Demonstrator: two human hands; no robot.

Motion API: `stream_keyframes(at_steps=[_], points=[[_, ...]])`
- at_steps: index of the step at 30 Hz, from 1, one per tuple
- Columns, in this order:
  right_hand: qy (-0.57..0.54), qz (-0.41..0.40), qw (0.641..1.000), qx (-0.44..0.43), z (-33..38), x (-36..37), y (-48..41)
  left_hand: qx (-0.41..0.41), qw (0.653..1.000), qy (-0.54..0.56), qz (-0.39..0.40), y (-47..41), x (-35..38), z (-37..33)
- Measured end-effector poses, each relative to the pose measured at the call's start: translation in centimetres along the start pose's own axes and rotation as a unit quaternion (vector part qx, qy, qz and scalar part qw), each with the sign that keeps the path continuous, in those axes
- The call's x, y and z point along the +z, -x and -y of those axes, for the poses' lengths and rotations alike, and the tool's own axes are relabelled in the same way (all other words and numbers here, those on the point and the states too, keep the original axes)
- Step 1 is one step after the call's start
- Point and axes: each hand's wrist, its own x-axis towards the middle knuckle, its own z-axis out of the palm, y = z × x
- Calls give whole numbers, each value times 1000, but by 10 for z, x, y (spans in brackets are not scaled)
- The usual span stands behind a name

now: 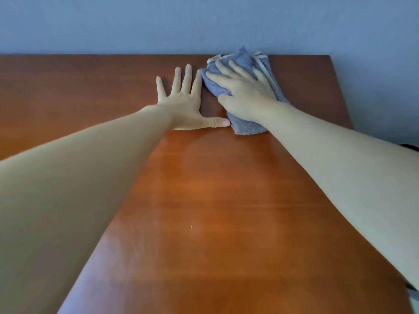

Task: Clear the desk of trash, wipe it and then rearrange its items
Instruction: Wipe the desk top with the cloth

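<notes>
Blue wall (204,23) rises straight behind the far edge of the reddish-brown wooden surface (215,200), which shines with a soft glare on the stretch nearer to me than my hands. My right hand (244,96) lies flat on top of the cloth (244,62), fingers spread and fairly straight, pressing it down rather than clutching it. The cloth sits under that palm and sticks out past my fingertips almost to the wall, and past my wrist on the near side. My left hand (181,103) rests just beside it, open, palm down on the bare wood, with the thumb tip reaching out to touch or nearly touch the cloth's near corner. The cloth is a grey-blue terry towel, folded or bunched into a thick pad, fuzzy in texture, with a pale white band of trim showing beyond my right fingers. I judge it light, soft and floppy. It will crumple if I pinch one corner, so the best hold is what I have, a broad palm across the middle of the pad, keeping the layers stacked. On this smooth wood it should glide easily, and steady downward pressure matters more than any grip. No trash or other items show on the part of the surface I can see, so I take this to be the wiping step, with rearranging not yet begun.
</notes>
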Motion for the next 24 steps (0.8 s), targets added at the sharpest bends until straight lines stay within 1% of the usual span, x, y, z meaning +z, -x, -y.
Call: stream_keyframes(at_steps=[2,4,8,12,15,20,22,24], points=[[-2,8,1000,-23,-11,0,21,3,1000,20,-1,4,-3,0],[5,6,1000,-20,-22,2,43,6,999,39,-16,13,2,-1],[7,3,999,45,-28,2,84,23,996,65,-51,44,17,-3],[21,-15,993,115,-15,7,124,48,995,87,-30,81,21,-1],[9,-36,979,200,9,16,154,78,994,78,-23,113,30,2],[-23,-56,938,341,73,33,176,114,993,39,-2,165,42,29],[-33,-53,936,348,103,38,174,103,994,19,3,182,47,41],[-29,-53,954,293,136,43,172,71,997,21,6,193,49,53]])
